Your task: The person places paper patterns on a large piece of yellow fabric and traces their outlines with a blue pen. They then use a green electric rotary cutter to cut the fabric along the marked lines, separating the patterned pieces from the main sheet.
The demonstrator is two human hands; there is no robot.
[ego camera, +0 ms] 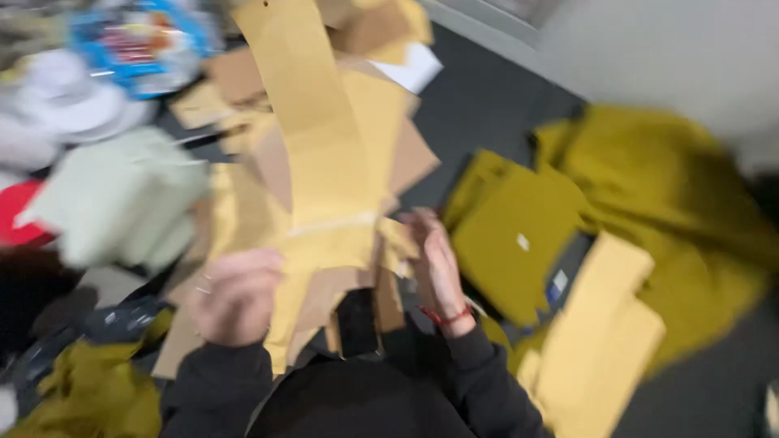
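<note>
Nearest the camera, dark sleeves are seen leading up to both hands, and the picture is blurred by motion throughout. The left hand [235, 296] is closed on the lower left edge of a long tan paper pattern piece [312, 154], the fingers curled round the paper. The right hand [434, 272], marked by a red band at the wrist, is held against the right edge of the same stack; its fingers are stretched along the paper, but whether they pinch it cannot be told through the blur.

The pattern piece is carried between the two hands and rises away from them: its long axis runs from the hands upward and slightly leftward, so that the far end lies well beyond the left hand. More tan and brown paper pieces are bunched behind it, overlapping it on both sides. The left hand is set lower on the stack and holds more of it; the right hand is placed a little higher, on the side edge.

To the right of the right hand, folded mustard-yellow fabric [519, 235] is laid on the dark surface [479, 97], with a pale yellow cut piece [596, 341] nearer the body. Beyond the left hand, a pale green bundle [122, 199] is seen.
</note>
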